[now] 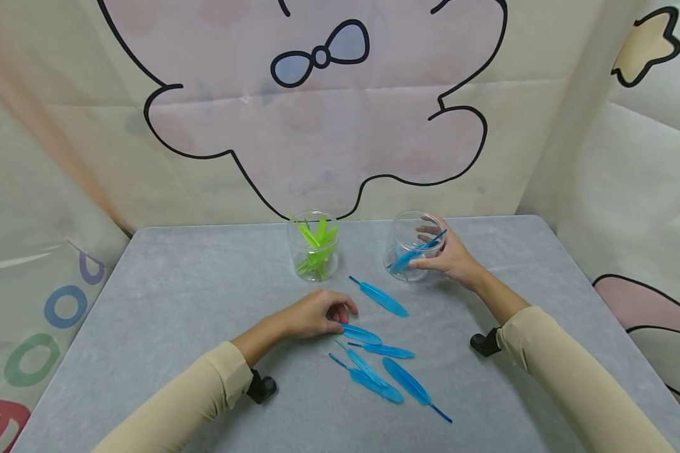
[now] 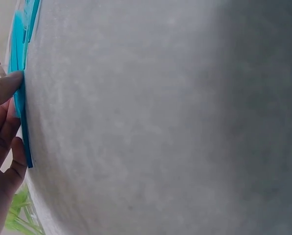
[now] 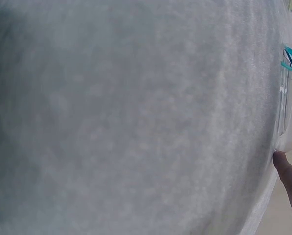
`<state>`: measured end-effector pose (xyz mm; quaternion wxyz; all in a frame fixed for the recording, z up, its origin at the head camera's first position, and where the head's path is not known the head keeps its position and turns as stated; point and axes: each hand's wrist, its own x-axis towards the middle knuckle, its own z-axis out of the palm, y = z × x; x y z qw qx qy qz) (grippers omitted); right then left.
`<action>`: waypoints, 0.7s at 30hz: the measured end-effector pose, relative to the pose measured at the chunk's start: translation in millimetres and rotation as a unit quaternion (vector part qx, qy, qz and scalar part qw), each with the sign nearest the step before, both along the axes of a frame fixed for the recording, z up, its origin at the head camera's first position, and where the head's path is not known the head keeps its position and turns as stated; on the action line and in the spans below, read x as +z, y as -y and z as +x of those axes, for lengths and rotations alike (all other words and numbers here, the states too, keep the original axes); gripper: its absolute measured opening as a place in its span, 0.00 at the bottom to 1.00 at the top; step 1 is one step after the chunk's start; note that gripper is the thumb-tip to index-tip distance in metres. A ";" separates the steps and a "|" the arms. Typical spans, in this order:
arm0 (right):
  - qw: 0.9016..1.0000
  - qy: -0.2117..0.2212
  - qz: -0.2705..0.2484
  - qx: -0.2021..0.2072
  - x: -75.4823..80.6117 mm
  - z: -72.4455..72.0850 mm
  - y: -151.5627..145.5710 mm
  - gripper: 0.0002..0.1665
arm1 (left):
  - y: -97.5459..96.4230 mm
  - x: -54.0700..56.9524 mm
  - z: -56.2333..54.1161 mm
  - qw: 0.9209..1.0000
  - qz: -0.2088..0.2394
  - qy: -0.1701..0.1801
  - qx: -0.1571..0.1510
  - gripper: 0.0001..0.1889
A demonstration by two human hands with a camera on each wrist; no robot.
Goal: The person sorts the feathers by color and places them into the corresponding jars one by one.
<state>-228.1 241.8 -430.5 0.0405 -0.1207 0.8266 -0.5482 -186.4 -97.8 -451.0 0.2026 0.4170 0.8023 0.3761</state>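
My left hand (image 1: 320, 313) pinches a blue feather (image 1: 364, 334) near its quill end, low over the table. The left wrist view shows the thumb (image 2: 6, 89) lying against that feather, with the other fingers on its far side. Farther back on the right, my right hand (image 1: 452, 255) grips a clear plastic cup (image 1: 393, 251) round its side. Blue feathers (image 1: 408, 259) lean inside this cup; how many is hard to tell. In the right wrist view, only a fingertip (image 3: 282, 164) by the cup's base shows.
Several blue feathers (image 1: 405, 377) lie on the grey table (image 1: 204, 283) in front of my hands, one feather (image 1: 382, 299) apart from the others. A second clear cup (image 1: 300, 267) holding bright green feathers (image 1: 319, 242) stands near the back edge. A printed cloth (image 1: 374, 132) hangs behind.
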 end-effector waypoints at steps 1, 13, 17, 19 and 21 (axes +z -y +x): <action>1.000 -0.001 0.000 0.000 -0.1 0.0 -0.1 0.59 | -0.3 0.6 -0.1 1.000 -0.001 -0.001 0.001 0.15; 1.000 0.001 -0.007 0.003 3.0 0.9 2.5 0.60 | -3.3 7.4 0.4 1.000 0.008 -0.010 -0.001 0.13; 1.000 0.001 -0.008 0.004 2.7 0.9 2.0 0.60 | -5.1 9.2 -1.1 1.000 0.020 -0.013 0.011 0.13; 1.000 0.001 -0.008 0.004 2.4 0.8 1.7 0.60 | -6.2 10.6 -2.6 0.999 0.031 -0.016 0.021 0.13; 1.000 0.002 -0.008 0.004 2.0 0.6 1.3 0.60 | -7.9 11.9 -4.6 0.998 0.049 -0.021 0.028 0.13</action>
